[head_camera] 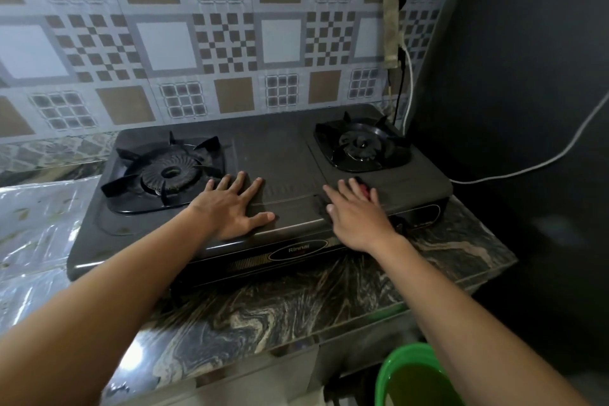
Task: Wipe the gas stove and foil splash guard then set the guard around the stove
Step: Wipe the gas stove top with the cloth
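Observation:
A dark two-burner gas stove stands on a marbled counter, with a large burner at left and a smaller burner at right. My left hand lies flat on the stove's middle, fingers spread, holding nothing. My right hand presses down on a dark cloth spread over the stove's right front; a small red spot shows by its fingertips. The crinkled foil splash guard lies flat on the counter left of the stove.
The marbled counter ends at a front edge near me. A green basin sits below at the lower right. A power strip hangs on the patterned wall, and a white cable runs along the dark right wall.

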Demonstrator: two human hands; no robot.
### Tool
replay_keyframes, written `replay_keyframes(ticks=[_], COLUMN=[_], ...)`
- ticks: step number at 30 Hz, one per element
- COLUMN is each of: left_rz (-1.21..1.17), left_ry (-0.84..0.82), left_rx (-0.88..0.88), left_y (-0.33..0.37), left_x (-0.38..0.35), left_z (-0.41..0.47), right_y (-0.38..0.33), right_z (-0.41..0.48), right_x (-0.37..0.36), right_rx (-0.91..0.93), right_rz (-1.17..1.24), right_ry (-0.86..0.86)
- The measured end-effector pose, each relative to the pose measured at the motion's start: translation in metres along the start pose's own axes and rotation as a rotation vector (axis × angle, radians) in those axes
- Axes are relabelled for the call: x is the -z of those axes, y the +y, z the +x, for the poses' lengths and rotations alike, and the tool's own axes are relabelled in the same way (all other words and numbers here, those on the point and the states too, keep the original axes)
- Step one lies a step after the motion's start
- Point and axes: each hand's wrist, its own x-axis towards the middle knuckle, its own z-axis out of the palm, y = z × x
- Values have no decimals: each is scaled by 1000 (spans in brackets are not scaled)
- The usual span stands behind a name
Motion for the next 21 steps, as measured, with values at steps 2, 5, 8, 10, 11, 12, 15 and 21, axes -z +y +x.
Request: replay_keyframes(ticks=[2,5,8,10,11,12,15,21], left_rz=[-3,-14,-24,-33,-36,-38,-45,-48], left_ry=[-8,-17,-29,-37,-39,-38,-36,-26], left_rx=[-5,-9,-1,2,0,-2,-7,-3], left_y=[-1,-2,-2,-2,-3,-4,-5,-4], left_x=[0,1,1,2,2,2,1,3], left_z=[1,0,0,1,1,1,3,1], right_y=[-10,0,28,54,68,83,122,147], right_z=[-4,0,8,14,17,19,26,34], right_x=[-6,-7,2,10,14,18,28,41], right_rx=[55,80,19,-48,-85,-125,-220,-293], right_rz=[14,15,37,30,18,7,-19,-8], right_ry=[3,12,8,23,23,15,17,22])
